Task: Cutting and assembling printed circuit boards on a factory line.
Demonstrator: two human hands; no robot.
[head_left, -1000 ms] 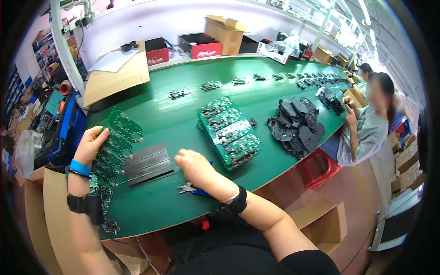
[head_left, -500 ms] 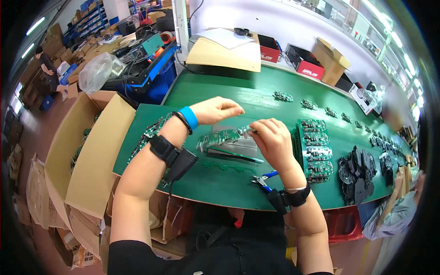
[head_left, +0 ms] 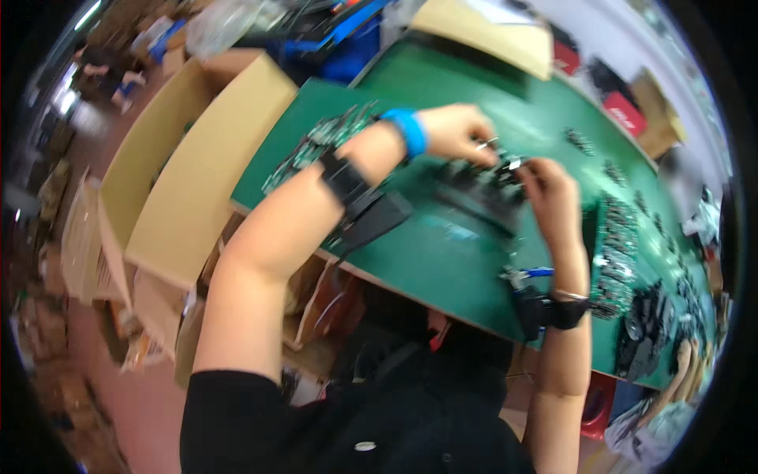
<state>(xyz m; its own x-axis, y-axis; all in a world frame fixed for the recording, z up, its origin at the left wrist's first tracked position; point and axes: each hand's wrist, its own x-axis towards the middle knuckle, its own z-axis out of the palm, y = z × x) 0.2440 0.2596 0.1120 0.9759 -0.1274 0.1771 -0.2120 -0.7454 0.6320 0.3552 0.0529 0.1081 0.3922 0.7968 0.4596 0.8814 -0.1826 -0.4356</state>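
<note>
A green circuit board [head_left: 499, 175], smeared by motion, is between my two hands above the bench. My left hand [head_left: 460, 134], with a blue band at the wrist, has its fingers closed at the board's left end. The fingers of my right hand [head_left: 550, 188] pinch its right end. Directly below the board is a dark grey flat block [head_left: 470, 204], blurred. Blue-handled cutters [head_left: 527, 273] lie beside my right wrist. A loose heap of green boards [head_left: 316, 150] lies beyond my left forearm, and stacked board panels [head_left: 616, 257] stand right of my right hand.
An open cardboard box [head_left: 201, 170] stands left of the green bench [head_left: 418, 265]. Black plastic parts [head_left: 646, 328] are piled at the right. Small boards [head_left: 580, 141] sit in a row farther back, near red and brown boxes. Another person's arm [head_left: 671, 383] shows at the right edge.
My left hand, open and apart before, has come to the board and closed on it. My right hand still holds the board. The view has swung, shifting the bench rightward in the picture.
</note>
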